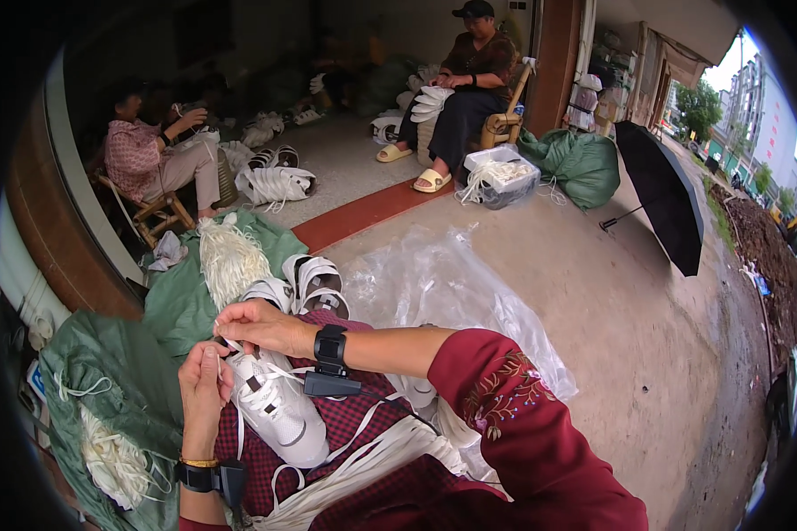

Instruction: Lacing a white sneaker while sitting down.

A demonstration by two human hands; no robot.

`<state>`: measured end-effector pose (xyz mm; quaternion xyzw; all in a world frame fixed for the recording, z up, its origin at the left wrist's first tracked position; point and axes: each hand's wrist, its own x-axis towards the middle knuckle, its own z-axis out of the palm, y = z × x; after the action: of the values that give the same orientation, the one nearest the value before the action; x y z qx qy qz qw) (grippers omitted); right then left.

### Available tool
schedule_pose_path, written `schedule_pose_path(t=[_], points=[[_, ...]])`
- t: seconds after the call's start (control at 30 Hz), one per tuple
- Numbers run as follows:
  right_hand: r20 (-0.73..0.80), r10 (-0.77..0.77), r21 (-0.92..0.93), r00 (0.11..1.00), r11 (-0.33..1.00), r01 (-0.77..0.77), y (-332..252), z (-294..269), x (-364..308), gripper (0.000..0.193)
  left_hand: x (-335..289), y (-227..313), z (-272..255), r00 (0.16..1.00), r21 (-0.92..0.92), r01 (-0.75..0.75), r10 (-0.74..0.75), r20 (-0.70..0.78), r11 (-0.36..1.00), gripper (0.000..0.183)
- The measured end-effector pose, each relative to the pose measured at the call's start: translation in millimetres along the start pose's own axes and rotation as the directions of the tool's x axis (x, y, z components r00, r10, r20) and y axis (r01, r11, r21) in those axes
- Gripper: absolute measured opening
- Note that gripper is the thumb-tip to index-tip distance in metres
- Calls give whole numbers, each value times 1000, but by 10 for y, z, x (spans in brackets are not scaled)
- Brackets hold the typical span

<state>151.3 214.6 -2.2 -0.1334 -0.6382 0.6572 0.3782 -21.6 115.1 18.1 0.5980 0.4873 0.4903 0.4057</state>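
A white sneaker [285, 416] lies across my lap, toe toward me, its white lace half threaded and its loose ends trailing over the checked cloth [354, 410]. My right hand [261, 327] is above the shoe's collar, thumb and fingers pinched on the shoelace [232, 343]. Just left of it, my left hand [204, 380] is closed with its fingertips by the same lace; what they hold is too small to make out. A bundle of loose white laces [363, 469] rests on my lap. More white shoes [314, 279] stand beyond my hands.
Green sacks [106, 372] with white laces [230, 257] lie left and ahead. Clear plastic sheeting [452, 283] covers ground at right. Two seated people [478, 71] handle shoes farther off, near a plastic bin [502, 173]. A black umbrella [660, 195] stands open at far right.
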Motion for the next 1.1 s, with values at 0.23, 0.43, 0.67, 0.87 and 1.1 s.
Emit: schedule_pose_path(t=[0.23, 0.43, 0.67, 0.87, 1.1], points=[[8, -38, 70, 999, 997, 37, 36, -28, -31, 25, -13, -36, 6, 1000, -3, -4, 4, -28, 1000, 33], [8, -45, 68, 999, 997, 44, -19, 7, -56, 19, 37, -62, -19, 996, -52, 33, -37, -81, 998, 60], [14, -85, 103, 996, 991, 83, -36, 15, -74, 21, -23, -69, -51, 999, -60, 19, -22, -42, 998, 52], [22, -8, 26, 1000, 1000, 7, -42, 13, -30, 17, -96, -19, -36, 999, -138, -7, 11, 30, 990, 39], [58, 48, -62, 997, 997, -44, -116, -7, -15, 18, -163, 43, -79, 990, -115, -62, 75, 118, 991, 17]])
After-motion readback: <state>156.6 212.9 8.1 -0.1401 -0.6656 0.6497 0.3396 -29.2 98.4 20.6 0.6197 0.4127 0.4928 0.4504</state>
